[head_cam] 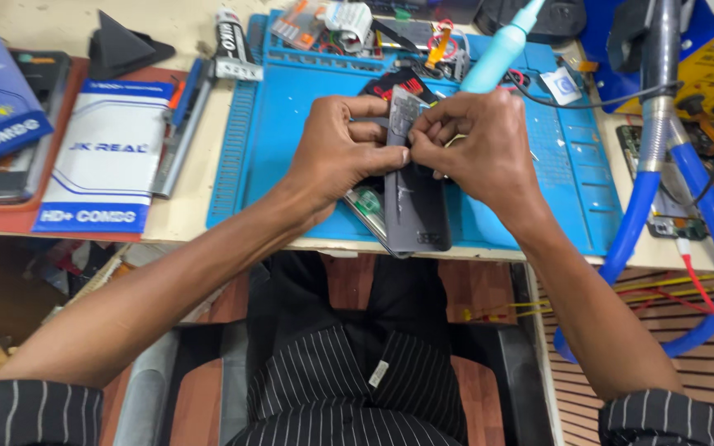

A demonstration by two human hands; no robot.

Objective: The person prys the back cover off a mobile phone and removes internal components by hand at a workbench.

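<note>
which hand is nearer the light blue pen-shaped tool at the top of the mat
Right. The right hand sits just below the light blue pen-shaped tool; the left hand is farther left.

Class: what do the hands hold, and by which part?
Both the left hand and right hand pinch the top end of a dark phone; its lower end rests on the blue mat.

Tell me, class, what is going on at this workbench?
A person in a striped shirt works at a blue repair mat. Both hands hold a dark phone back cover upright over the mat: the left hand grips its left edge, the right hand pinches near its top. A phone body lies under it, and a pale blue tool stands behind.
</note>
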